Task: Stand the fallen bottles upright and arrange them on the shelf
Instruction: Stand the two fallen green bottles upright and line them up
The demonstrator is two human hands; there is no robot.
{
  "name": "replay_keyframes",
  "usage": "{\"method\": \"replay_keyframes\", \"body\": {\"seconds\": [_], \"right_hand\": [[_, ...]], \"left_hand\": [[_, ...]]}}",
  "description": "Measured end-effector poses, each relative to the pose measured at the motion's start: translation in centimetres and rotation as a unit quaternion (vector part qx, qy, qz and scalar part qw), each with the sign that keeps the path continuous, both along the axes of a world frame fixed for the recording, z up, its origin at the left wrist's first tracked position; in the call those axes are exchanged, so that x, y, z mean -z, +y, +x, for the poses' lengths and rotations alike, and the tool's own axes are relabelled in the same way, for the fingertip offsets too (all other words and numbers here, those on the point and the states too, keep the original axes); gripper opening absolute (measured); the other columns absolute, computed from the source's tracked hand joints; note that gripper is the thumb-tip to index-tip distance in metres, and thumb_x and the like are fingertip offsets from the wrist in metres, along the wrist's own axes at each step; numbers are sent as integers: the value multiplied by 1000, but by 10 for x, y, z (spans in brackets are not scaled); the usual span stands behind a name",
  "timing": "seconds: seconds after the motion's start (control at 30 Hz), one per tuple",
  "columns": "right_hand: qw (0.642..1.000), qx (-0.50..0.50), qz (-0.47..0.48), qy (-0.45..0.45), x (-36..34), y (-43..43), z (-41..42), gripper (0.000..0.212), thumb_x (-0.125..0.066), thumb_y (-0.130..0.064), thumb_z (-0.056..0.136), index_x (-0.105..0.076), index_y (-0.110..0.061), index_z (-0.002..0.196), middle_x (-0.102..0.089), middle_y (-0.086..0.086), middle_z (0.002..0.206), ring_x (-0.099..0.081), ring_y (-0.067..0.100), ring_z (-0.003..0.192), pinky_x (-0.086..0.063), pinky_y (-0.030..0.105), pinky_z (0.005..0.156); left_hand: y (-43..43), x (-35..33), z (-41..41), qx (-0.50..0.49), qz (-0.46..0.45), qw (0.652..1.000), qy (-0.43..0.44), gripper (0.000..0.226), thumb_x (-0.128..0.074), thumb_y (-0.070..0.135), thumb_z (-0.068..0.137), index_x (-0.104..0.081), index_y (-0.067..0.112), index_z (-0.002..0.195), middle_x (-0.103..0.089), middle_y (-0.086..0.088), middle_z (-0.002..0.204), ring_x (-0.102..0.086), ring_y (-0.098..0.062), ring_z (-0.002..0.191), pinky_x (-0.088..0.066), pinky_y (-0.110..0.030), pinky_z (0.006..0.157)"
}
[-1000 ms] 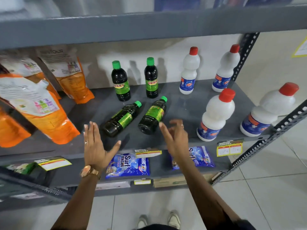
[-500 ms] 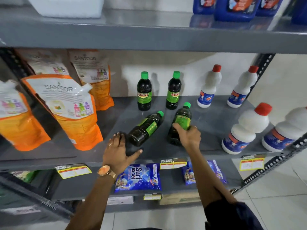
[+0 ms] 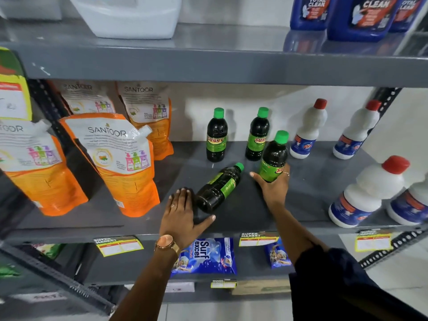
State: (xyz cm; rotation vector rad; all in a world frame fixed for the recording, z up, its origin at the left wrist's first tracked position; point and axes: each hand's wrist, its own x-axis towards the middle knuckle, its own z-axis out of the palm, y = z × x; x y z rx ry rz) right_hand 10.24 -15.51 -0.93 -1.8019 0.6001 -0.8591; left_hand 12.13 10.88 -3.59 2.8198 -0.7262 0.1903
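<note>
Two dark bottles with green caps and green labels stand upright at the back of the grey shelf, one to the left and one to the right. My right hand grips a third such bottle around its lower body, lifted and nearly upright, leaning slightly right. A fourth bottle lies on its side, cap pointing to the back right. My left hand rests flat on the shelf with fingers spread, right beside that bottle's base; whether it touches the base I cannot tell.
Orange soap refill pouches stand on the shelf's left half. White bottles with red caps occupy the right side. Blue jugs sit on the shelf above. Detergent packets lie on the shelf below.
My right hand closed on the right fallen bottle and raised it from lying to nearly upright. My left hand moved onto the shelf beside the other fallen bottle's base.
</note>
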Motion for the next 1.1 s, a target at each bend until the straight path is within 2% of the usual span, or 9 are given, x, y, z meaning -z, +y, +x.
{"method": "replay_keyframes", "body": {"seconds": [0.13,0.2,0.27,0.33,0.43,0.6,0.77,0.9,1.1], "right_hand": [[1000,-28,12,2,7,-6,-7,76,-78,-13,69,-41,-8,136,-59,6,120,-56,19,107,-41,19,87],[999,-25,15,15,10,-8,-9,72,-79,-11,70,-46,-9,135,-62,9,122,-59,20,106,-43,20,88],[999,-17,10,26,10,-8,-7,74,-87,-22,65,-50,-12,129,-62,7,121,-60,21,108,-48,29,92],[999,-1,-10,44,7,-7,-2,84,-92,-37,54,-50,-11,122,-55,8,121,-54,23,112,-47,36,98],[998,-5,-22,60,6,-6,0,87,-91,-40,54,-48,-9,123,-47,9,124,-46,22,117,-40,33,101],[999,-30,0,37,10,-7,-6,70,-86,-18,66,-52,-12,126,-64,7,119,-59,18,105,-48,34,95],[998,-29,18,47,5,-6,-5,72,-82,-13,68,-47,-11,130,-59,-1,110,-58,19,103,-43,28,89],[998,-35,10,52,5,-6,-4,78,-83,-14,68,-42,-11,135,-58,0,116,-55,15,104,-43,27,90],[997,-2,-13,79,1,-2,-17,62,-88,-24,63,-61,-8,116,-70,10,112,-65,23,100,-48,28,87]], "left_hand": [[0,4,2,2,-7,1000,-5,110,-14,85,74,-21,2,146,-26,-17,153,-17,-29,143,-6,-41,117],[-1,5,2,1,-3,1000,-5,109,-15,85,75,-20,3,146,-25,-17,153,-16,-28,143,-4,-40,117],[-1,4,2,-2,3,1000,-1,109,-14,85,74,-18,4,147,-23,-16,154,-13,-27,144,-3,-39,118],[-1,4,2,-4,1,1000,0,110,-13,85,73,-17,4,147,-21,-15,155,-12,-26,144,-2,-39,118],[-1,2,2,-4,4,1000,5,110,-13,85,73,-16,5,147,-19,-15,156,-10,-26,144,0,-38,117],[-1,2,0,-7,-5,1000,0,112,-11,86,71,-16,5,147,-20,-14,156,-11,-26,144,-1,-38,117],[-1,2,1,-5,-7,1000,0,112,-10,87,71,-18,4,147,-21,-15,155,-12,-26,144,0,-37,117],[-1,0,1,-1,-9,1000,3,110,-15,85,72,-20,4,147,-23,-16,154,-13,-27,144,2,-37,116],[1,4,3,-2,-10,1000,1,108,-18,84,74,-20,4,146,-23,-16,154,-13,-26,144,0,-38,117]]}}
